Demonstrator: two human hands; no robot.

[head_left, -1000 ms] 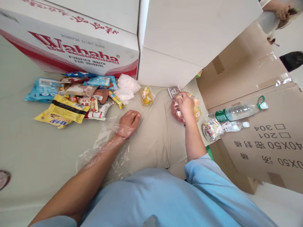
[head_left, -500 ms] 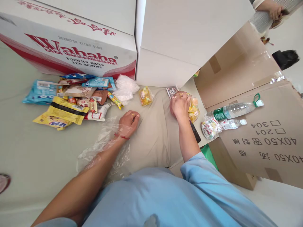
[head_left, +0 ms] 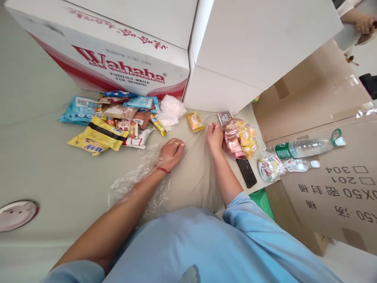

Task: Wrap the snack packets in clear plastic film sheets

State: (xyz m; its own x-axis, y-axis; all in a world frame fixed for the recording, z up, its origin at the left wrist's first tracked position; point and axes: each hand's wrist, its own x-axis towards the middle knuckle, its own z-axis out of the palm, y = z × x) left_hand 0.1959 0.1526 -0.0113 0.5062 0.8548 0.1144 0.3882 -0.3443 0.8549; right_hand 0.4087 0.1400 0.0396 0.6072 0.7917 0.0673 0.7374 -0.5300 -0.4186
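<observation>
My left hand (head_left: pixel 171 153) rests on the pale cloth with its fingers curled in; their undersides are hidden. Crumpled clear plastic film (head_left: pixel 141 167) lies around that wrist. Just left of a round plate (head_left: pixel 224 147) of packaged snacks is my right hand (head_left: pixel 215 136), its fingers closed; whatever they hold cannot be made out. Yellow packets (head_left: pixel 249 136) and pinkish-brown packets (head_left: pixel 233 131) fill the plate. Between and beyond my hands lies a single yellow packet (head_left: pixel 194 122). A small dark brown packet (head_left: pixel 225 117) sits at the plate's far edge.
Assorted snack bags (head_left: pixel 114 112) are heaped at left, beside a white bundle (head_left: pixel 170 112). Behind them stands a Wahaha carton (head_left: pixel 118 65); a white box (head_left: pixel 232 88) adjoins it. To the right are a phone (head_left: pixel 246 173), water bottles (head_left: pixel 309 147) and cardboard (head_left: pixel 324 184). Another person's hand (head_left: pixel 365 24) shows top right.
My right hand has drawn left off the plate, uncovering its packets and more of the phone. My left hand stays in place on the cloth. The whole view has shifted slightly.
</observation>
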